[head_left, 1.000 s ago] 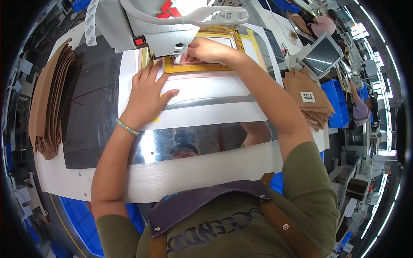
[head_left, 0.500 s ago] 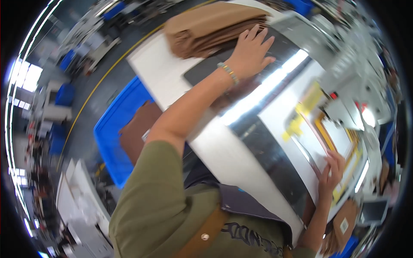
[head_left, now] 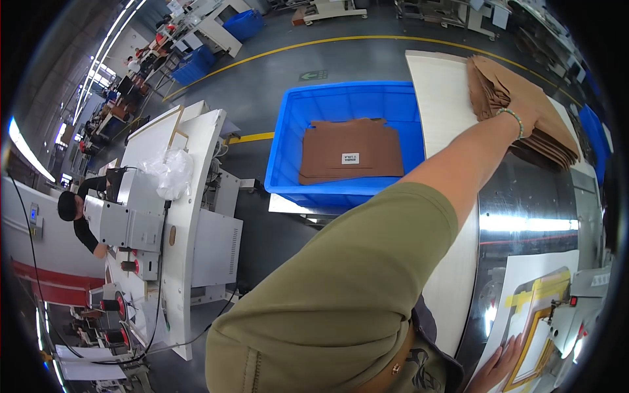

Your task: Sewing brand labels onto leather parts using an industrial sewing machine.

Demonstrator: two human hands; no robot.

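Note:
My left hand (head_left: 523, 118), with a beaded bracelet at the wrist, reaches to a stack of folded brown pieces (head_left: 488, 78) at the upper right; its fingers blend into the brown pieces and are hard to make out. At the lower right, my right hand (head_left: 498, 363) lies with fingers extended on a white sheet beside a yellow rectangular frame (head_left: 531, 337), under the grey machine head (head_left: 569, 322).
A blue bin (head_left: 282, 157) holding brown pieces (head_left: 347, 147) stands beside the pale table (head_left: 436, 78). At left, a person (head_left: 69, 206) works at another grey machine (head_left: 124, 223) on a white table (head_left: 177, 295), with cables. A yellow-lined floor (head_left: 308, 59) lies beyond.
The view has swung to the left. My left hand has left the machine and moved to the brown stack; my right hand remains by the yellow frame.

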